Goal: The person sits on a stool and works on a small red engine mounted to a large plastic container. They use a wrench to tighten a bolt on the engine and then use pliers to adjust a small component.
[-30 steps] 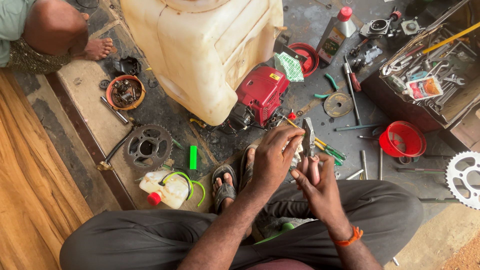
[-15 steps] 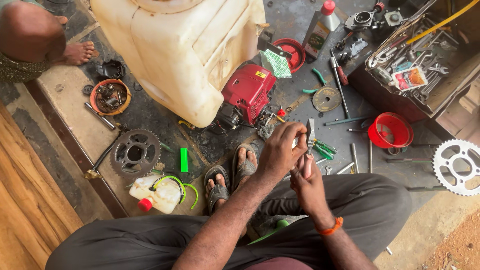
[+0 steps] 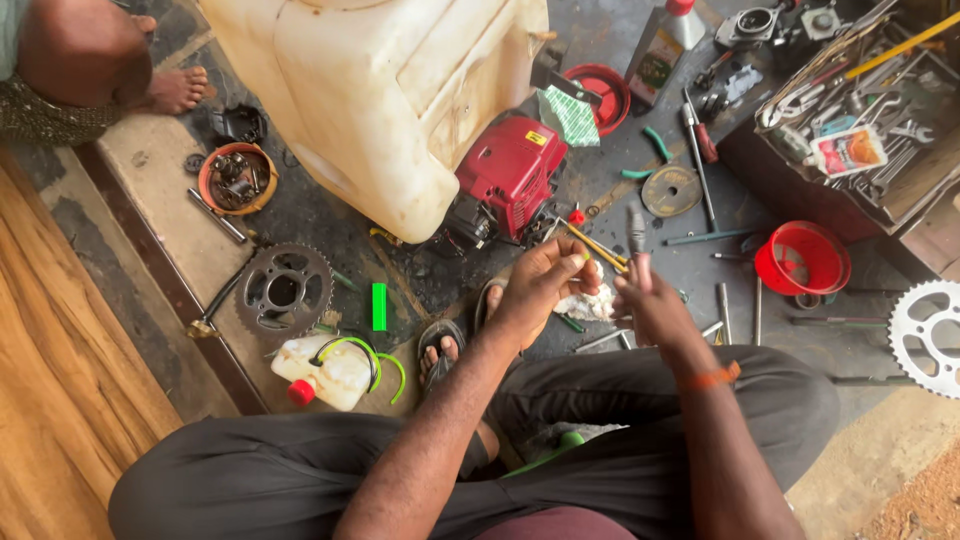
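In the head view, the person is sitting on the floor (image 3: 880, 450) with both hands raised in front of the knees. The left hand (image 3: 540, 285) is curling its fingers together around a thin yellow stick (image 3: 597, 247), which is pointing up and away from the grip toward the right hand. The right hand (image 3: 650, 300) is closing its grip on a small grey metal tool (image 3: 636, 232); the tool is standing upright above the fingers. The two hands are just beside each other, and the tip of the yellow stick is coming near the metal tool; I cannot tell if they are touching.

Just below the two grips, a white cloth (image 3: 585, 305) is lying on the floor. Behind the left hand, a red engine (image 3: 510, 180) is sitting against a big cream plastic tank (image 3: 380, 90). Beyond the right hand's grip, a round metal disc (image 3: 670, 190) is lying, and farther to the right a red bowl (image 3: 803, 258) is standing. Well to the left of the hands, a dark sprocket (image 3: 285, 290) and a small white bottle with green hose (image 3: 330, 368) are lying on the floor. Another person's bare foot (image 3: 175, 88) is showing at the far left.
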